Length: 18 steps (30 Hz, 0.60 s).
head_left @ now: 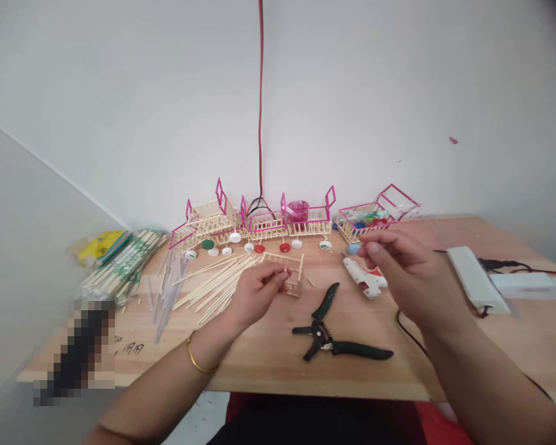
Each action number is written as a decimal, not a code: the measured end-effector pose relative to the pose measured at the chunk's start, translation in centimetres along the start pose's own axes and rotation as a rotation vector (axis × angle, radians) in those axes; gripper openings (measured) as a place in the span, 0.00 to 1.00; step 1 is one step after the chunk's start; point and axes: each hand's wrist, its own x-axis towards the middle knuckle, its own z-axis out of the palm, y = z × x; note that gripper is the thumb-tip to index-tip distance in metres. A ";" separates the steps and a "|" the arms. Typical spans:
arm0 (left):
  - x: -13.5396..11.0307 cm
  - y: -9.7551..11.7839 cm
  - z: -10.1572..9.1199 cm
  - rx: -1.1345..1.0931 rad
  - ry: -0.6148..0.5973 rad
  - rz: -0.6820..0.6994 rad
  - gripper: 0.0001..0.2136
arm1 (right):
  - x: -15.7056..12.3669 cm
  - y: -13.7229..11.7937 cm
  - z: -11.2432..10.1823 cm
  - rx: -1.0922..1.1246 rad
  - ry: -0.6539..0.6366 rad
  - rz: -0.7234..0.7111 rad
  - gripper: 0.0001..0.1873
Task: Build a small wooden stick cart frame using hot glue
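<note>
My left hand (262,290) is closed in a pinch over the table, with a tiny pale tip showing at the fingers, too small to name. Right by those fingertips is a small open frame of thin wooden sticks (300,272), partly hidden by the hand; whether they touch it I cannot tell. Raised at the right, my right hand (401,272) has thumb and fingers drawn together, and what they hold, if anything, is not visible. Behind it a white hot glue gun (364,278) lies on the table. Green-handled cutters (322,334) lie spread between my forearms.
Loose wooden sticks (217,290), clear glue sticks (167,303) and a bagged stick bundle (125,262) lie left. Along the wall stand several stick-built carts (266,227) with bottle-cap wheels; one carries a pink cup (298,212). A white power strip (477,281) and cables are right.
</note>
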 end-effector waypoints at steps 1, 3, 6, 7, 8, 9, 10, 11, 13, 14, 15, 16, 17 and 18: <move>0.6 0.3 -0.1 -0.029 0.015 -0.005 0.09 | 0.0 -0.5 -0.6 -0.042 -0.006 -0.019 0.12; 2.1 0.6 0.0 -0.079 0.030 -0.006 0.08 | 0.3 -0.7 -1.4 -0.165 -0.054 -0.075 0.12; 4.3 0.5 0.5 -0.170 0.037 -0.017 0.07 | 0.8 0.9 -2.2 -0.330 -0.169 -0.150 0.13; 5.0 0.3 0.7 -0.189 0.051 -0.004 0.07 | 1.0 1.8 -2.5 -0.357 -0.193 -0.167 0.13; 5.6 0.0 0.9 -0.199 0.067 0.016 0.08 | 1.1 2.7 -2.9 -0.386 -0.222 -0.172 0.13; 6.1 -0.2 1.1 -0.199 0.072 0.036 0.08 | 1.3 3.7 -3.3 -0.433 -0.222 -0.151 0.14; 6.6 -0.5 1.2 -0.193 0.070 0.051 0.07 | 1.3 4.6 -3.8 -0.485 -0.209 -0.134 0.14; 7.0 -0.7 1.2 -0.190 0.064 0.059 0.07 | 1.3 5.6 -4.3 -0.538 -0.222 -0.119 0.14; 7.7 -1.0 1.3 -0.199 0.057 0.050 0.08 | 1.1 7.4 -5.1 -0.618 -0.325 -0.128 0.14; 8.0 -1.1 1.3 -0.210 0.061 0.036 0.09 | 1.0 8.2 -5.3 -0.645 -0.389 -0.153 0.15; 8.2 -1.2 1.3 -0.221 0.065 0.021 0.09 | 0.7 9.1 -5.3 -0.670 -0.452 -0.179 0.18; 8.3 -1.2 1.3 -0.227 0.062 0.010 0.09 | 0.5 9.8 -5.1 -0.695 -0.498 -0.202 0.21; 8.4 -1.1 1.3 -0.226 0.052 0.001 0.09 | 0.3 10.5 -4.8 -0.718 -0.534 -0.224 0.23; 8.4 -1.1 1.3 -0.218 0.038 -0.003 0.09 | 0.1 11.2 -4.4 -0.755 -0.547 -0.236 0.24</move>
